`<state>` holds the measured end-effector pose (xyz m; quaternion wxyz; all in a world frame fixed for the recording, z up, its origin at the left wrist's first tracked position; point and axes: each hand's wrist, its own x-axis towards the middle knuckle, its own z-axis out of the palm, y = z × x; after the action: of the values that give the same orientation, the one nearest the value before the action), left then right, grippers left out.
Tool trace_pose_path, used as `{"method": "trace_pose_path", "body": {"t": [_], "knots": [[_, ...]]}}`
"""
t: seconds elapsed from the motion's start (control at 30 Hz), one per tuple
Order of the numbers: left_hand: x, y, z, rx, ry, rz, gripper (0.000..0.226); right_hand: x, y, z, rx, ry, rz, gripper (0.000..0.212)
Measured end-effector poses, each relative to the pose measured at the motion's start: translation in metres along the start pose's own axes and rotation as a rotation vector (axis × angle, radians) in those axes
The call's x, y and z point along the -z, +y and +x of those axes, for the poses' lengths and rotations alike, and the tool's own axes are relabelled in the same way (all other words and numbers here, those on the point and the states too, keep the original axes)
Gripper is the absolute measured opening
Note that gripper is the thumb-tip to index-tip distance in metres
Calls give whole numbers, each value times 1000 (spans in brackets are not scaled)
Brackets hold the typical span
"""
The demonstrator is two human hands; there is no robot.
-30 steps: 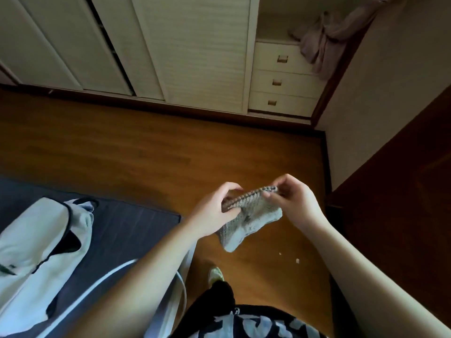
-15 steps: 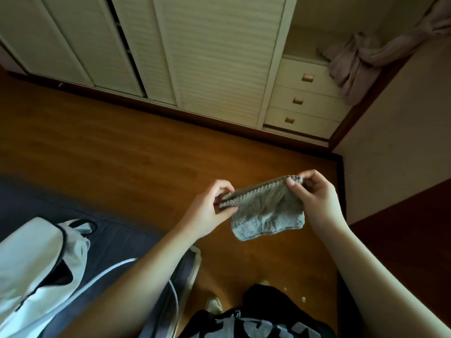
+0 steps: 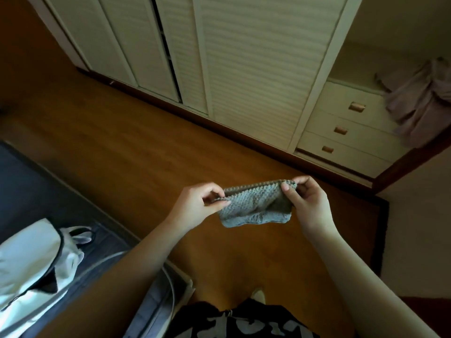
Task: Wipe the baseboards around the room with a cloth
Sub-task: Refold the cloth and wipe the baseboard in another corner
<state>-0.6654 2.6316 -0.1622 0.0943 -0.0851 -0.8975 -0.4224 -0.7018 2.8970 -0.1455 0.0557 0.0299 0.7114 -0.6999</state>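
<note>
Running along the foot of the wardrobe (image 3: 244, 69), the dark baseboard (image 3: 219, 123) is judged unwiped. The cloth (image 3: 256, 206), held well above the floor (image 3: 122, 147), is pinched at its upper corners by the left hand (image 3: 197, 208) and right hand (image 3: 310, 203); with so light a hold, it could be dropped.

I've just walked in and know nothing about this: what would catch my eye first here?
First, the grey cloth stretched in mid-air at centre, its top corners pinched by the left hand and right hand. Behind it, a dark baseboard runs under the white louvred wardrobe doors. A white bag lies lower left.
</note>
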Motion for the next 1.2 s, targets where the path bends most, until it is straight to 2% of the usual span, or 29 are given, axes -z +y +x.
{"method": "trace_pose_path", "body": {"t": [0.07,0.17,0.23,0.33,0.47,0.6,0.77,0.87,1.0,1.2], "knots": [[3,-1,13,39,53,-11,16,2,-1,25,57,-66,-73,16],[16,-8,30,63,113,49,15,-2,-4,56,231,-194,-304,33],[28,-15,42,95,125,86,17,-12,-7,73,367,-271,-422,35],[48,-30,58,147,127,125,19,-33,-5,104,512,-341,-494,26],[74,-59,77,217,160,76,19,-71,-6,146,596,-414,-529,19],[103,-103,100,234,257,62,18,-122,-14,193,688,-430,-535,11],[158,-151,132,177,335,88,23,-194,-41,250,686,-547,-676,17],[190,-177,149,100,313,182,29,-230,-51,284,642,-617,-764,27],[220,-209,173,27,276,373,41,-269,-64,323,565,-739,-829,16],[243,-247,219,40,218,379,47,-311,-72,388,569,-751,-783,26]]}}
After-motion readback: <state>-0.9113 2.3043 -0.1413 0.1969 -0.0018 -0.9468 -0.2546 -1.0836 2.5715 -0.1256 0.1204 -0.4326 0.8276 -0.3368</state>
